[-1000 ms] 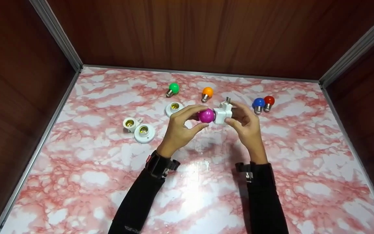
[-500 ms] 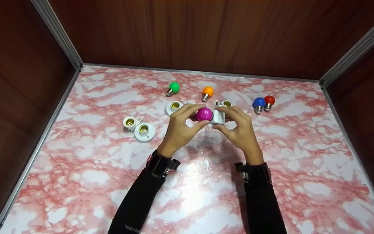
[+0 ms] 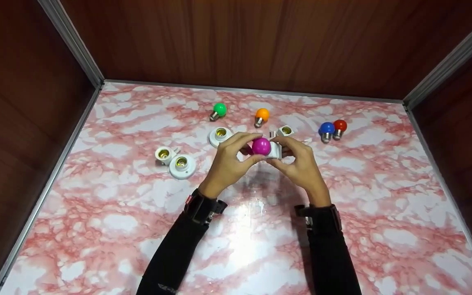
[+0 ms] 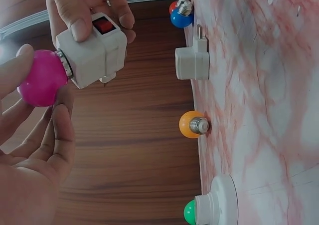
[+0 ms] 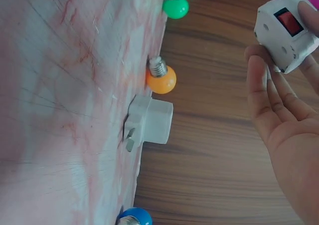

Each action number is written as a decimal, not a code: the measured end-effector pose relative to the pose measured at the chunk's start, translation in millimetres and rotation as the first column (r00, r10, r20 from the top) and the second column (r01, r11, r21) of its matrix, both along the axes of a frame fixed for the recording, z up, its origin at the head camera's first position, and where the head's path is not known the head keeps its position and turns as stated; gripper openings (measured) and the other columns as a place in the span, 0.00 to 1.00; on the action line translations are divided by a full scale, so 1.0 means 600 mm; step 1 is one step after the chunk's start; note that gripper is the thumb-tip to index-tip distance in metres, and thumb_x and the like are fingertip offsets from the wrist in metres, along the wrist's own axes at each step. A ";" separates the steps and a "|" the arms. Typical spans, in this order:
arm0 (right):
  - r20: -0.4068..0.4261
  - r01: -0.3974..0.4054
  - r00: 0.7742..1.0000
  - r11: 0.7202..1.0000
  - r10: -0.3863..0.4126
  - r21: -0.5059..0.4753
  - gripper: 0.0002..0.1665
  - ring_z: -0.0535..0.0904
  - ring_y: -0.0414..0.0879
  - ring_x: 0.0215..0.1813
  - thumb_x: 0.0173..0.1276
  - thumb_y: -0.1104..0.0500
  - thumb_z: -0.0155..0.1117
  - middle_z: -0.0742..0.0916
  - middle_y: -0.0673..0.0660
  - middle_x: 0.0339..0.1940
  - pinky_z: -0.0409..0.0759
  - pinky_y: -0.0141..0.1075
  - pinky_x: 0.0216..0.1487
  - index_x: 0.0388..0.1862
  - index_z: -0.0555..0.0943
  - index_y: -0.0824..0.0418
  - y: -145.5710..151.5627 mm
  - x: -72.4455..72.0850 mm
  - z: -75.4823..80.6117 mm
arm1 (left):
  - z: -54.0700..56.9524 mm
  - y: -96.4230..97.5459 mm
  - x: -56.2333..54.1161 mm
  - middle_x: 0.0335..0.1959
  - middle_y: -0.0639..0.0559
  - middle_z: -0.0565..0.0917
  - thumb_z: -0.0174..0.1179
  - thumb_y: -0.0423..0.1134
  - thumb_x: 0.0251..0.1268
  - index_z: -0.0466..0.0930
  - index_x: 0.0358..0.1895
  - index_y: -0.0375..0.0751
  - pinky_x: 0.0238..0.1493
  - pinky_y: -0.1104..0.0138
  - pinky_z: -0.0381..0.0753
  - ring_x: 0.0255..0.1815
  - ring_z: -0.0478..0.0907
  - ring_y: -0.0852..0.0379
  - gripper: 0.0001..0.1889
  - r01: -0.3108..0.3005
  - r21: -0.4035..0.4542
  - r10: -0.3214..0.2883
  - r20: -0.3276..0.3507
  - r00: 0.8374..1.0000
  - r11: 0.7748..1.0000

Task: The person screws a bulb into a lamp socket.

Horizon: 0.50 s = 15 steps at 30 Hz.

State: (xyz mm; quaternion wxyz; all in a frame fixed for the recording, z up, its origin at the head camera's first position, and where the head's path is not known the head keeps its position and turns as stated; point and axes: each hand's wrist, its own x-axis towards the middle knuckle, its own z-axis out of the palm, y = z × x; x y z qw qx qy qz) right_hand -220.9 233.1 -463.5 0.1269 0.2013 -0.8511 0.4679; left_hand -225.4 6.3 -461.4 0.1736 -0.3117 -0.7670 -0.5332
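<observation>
A magenta light bulb (image 3: pixel 261 146) is pinched between thumb and fingers of my left hand (image 3: pixel 228 162). Its metal base meets a white plug-in lamp holder (image 4: pixel 94 55), and a little of the thread shows at the joint in the left wrist view. My right hand (image 3: pixel 301 164) grips that holder from the other side. On the holder sits a red rocker switch (image 5: pixel 289 21). Both hands are above the table, and the right fingers partly hide the holder in the head view.
Behind the hands lie a green bulb (image 3: pixel 219 110), an orange bulb (image 3: pixel 262 114), a blue bulb (image 3: pixel 327 129) and a red bulb (image 3: pixel 340 125). Another white holder (image 3: pixel 286 131) lies beyond my right hand. Round sockets (image 3: pixel 220 134) and a plug-in socket (image 3: pixel 164 155) are at left.
My right hand has moved left and turned, its fingers now closer to the bulb. The holder behind it has come into view. My left hand has barely shifted with the bulb.
</observation>
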 end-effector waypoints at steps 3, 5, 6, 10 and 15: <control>0.058 0.002 0.998 1.000 -0.001 -0.005 0.29 0.91 0.53 0.48 0.59 0.65 0.83 0.93 0.61 0.52 0.88 0.26 0.52 0.61 0.85 0.64 0.003 0.000 0.000 | 0.000 -0.002 -0.001 0.58 0.42 0.89 0.76 0.41 0.63 0.84 0.65 0.37 0.48 0.66 0.90 0.44 0.89 0.54 0.28 0.014 -0.013 -0.014 0.011 1.000 1.000; 0.094 0.002 0.996 1.000 -0.002 0.001 0.30 0.91 0.54 0.49 0.59 0.65 0.82 0.93 0.61 0.52 0.89 0.30 0.54 0.61 0.85 0.63 0.006 -0.001 -0.001 | 0.001 -0.006 -0.003 0.57 0.42 0.89 0.76 0.42 0.62 0.84 0.65 0.36 0.49 0.66 0.90 0.44 0.89 0.53 0.28 0.014 -0.027 -0.014 0.021 1.000 1.000; 0.113 0.004 0.994 1.000 -0.005 0.007 0.30 0.91 0.54 0.50 0.59 0.65 0.82 0.93 0.61 0.52 0.89 0.33 0.55 0.61 0.84 0.63 0.008 -0.001 -0.002 | 0.001 -0.009 -0.004 0.57 0.42 0.89 0.77 0.42 0.62 0.84 0.64 0.36 0.50 0.66 0.90 0.44 0.89 0.53 0.28 0.010 -0.035 -0.009 0.027 1.000 0.999; 0.182 0.011 0.983 1.000 -0.015 0.022 0.30 0.90 0.53 0.52 0.60 0.66 0.80 0.92 0.62 0.55 0.89 0.44 0.60 0.62 0.83 0.63 0.016 -0.003 -0.007 | 0.004 -0.025 -0.009 0.55 0.41 0.90 0.75 0.42 0.64 0.84 0.62 0.36 0.53 0.62 0.90 0.46 0.90 0.50 0.25 -0.019 -0.092 0.025 0.065 0.998 0.996; 0.241 0.015 0.970 0.999 -0.024 0.039 0.30 0.88 0.52 0.51 0.62 0.65 0.78 0.92 0.64 0.55 0.88 0.50 0.62 0.63 0.81 0.64 0.028 -0.007 -0.014 | 0.007 -0.061 -0.019 0.54 0.39 0.90 0.72 0.38 0.67 0.85 0.60 0.37 0.56 0.57 0.90 0.50 0.89 0.44 0.20 -0.061 -0.151 0.082 0.143 0.986 0.987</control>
